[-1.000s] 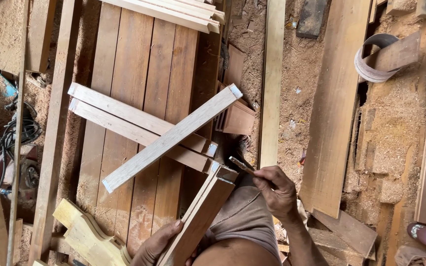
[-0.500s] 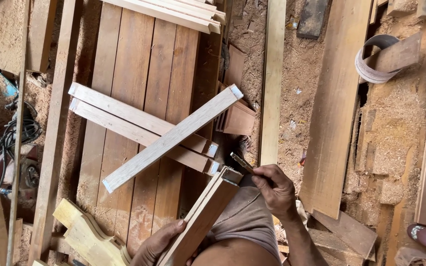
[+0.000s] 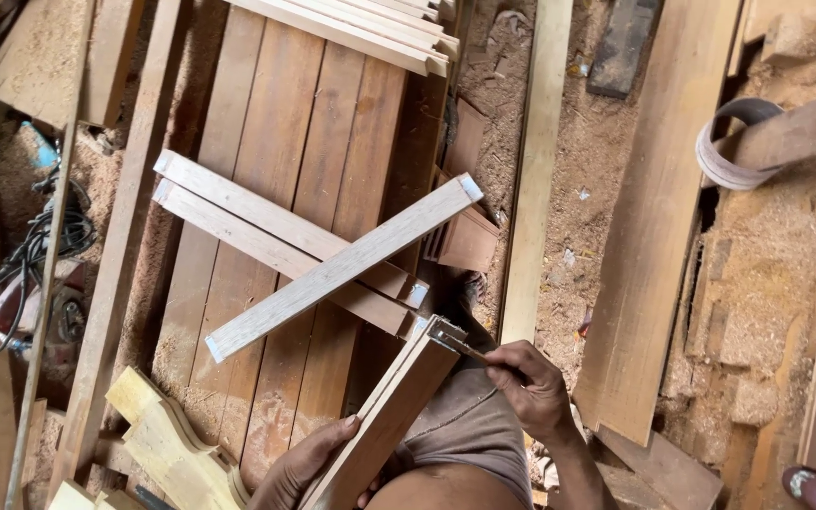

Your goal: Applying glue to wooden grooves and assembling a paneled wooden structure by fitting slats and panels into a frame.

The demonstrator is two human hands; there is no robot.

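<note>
My left hand (image 3: 309, 467) grips the lower part of a long brown wooden plank (image 3: 389, 416) that rises at a slant toward the upper right. My right hand (image 3: 533, 382) is closed on a small dark tool (image 3: 460, 345) whose tip rests on the plank's pale top end. Just beyond that end lie three pale wooden strips (image 3: 332, 269), one laid crosswise over the other two. They rest on a row of reddish-brown boards (image 3: 266, 132).
More pale strips (image 3: 361, 28) are stacked at the top. Long planks (image 3: 654, 217) and a narrow batten (image 3: 531, 170) lie on the sawdust-covered floor to the right. A loop of band (image 3: 729, 146) lies at upper right. Cables (image 3: 25, 246) sit at left, carved pale pieces (image 3: 172, 444) at lower left.
My right hand and the tool have shifted slightly along the plank's top end. The plank and left hand stay put.
</note>
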